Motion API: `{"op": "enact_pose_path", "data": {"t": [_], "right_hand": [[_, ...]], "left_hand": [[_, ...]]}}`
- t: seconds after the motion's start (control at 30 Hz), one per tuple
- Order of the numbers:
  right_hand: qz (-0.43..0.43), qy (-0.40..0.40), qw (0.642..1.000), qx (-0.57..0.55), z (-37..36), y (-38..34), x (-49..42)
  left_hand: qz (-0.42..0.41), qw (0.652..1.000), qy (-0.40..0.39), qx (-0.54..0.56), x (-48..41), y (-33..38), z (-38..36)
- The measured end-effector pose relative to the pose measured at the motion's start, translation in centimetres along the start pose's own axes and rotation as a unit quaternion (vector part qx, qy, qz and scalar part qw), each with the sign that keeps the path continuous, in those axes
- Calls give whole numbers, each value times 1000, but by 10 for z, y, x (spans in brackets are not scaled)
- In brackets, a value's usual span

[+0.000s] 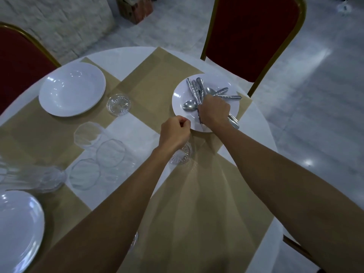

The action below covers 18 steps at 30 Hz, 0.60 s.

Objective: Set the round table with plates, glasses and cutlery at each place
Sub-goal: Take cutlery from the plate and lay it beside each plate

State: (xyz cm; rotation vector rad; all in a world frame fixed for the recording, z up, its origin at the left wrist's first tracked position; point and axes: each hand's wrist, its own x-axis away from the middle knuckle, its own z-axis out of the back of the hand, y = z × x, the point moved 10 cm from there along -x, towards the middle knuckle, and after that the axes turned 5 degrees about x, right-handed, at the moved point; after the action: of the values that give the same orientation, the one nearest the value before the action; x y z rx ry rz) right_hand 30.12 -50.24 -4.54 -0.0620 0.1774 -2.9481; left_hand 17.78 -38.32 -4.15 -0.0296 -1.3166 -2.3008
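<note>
A white plate point(180, 99) at the right place holds a pile of steel cutlery point(197, 89), spoons and handles fanned across it. My right hand point(214, 111) grips a bunch of that cutlery over the plate. My left hand point(174, 133) sits curled at the plate's near-left rim, pinching it between thumb and fingers. A clear glass point(182, 154) stands on the beige placemat point(197, 194) just beneath my left wrist. Another white plate point(71, 88) lies at the far-left place with a glass point(118, 104) beside it.
Several clear glasses point(98, 152) stand grouped at the table's middle-left. A third white plate point(17, 229) sits at the near-left edge. Red chairs with gold frames stand at the far right point(254, 32) and far left point(17, 62). The white round table point(136, 129) shows between the placemats.
</note>
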Motion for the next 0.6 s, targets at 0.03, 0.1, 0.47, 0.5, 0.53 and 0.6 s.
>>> {"op": "enact_pose_path", "data": {"t": [0.03, 0.1, 0.47, 0.5, 0.53, 0.6], "right_hand": [[-3, -5, 1000, -3, 0, -2, -2], [-15, -20, 999, -24, 0, -1, -6], [-128, -249, 876, -393, -11, 9, 21], [-131, -259, 873, -392, -11, 11, 31], [-129, -262, 873, -391, -8, 13, 45], [-115, -269, 868, -401, -4, 14, 75]], "left_hand": [[-4, 1000, 0, -2, 1, 1, 1], [-17, 1000, -3, -4, 5, 5, 2], [-30, 999, -21, 1, 44, 4, 24], [-31, 999, -22, 1, 51, 3, 26], [-31, 999, -21, 2, 58, 2, 28], [-29, 999, -16, 7, 72, -2, 33]]}}
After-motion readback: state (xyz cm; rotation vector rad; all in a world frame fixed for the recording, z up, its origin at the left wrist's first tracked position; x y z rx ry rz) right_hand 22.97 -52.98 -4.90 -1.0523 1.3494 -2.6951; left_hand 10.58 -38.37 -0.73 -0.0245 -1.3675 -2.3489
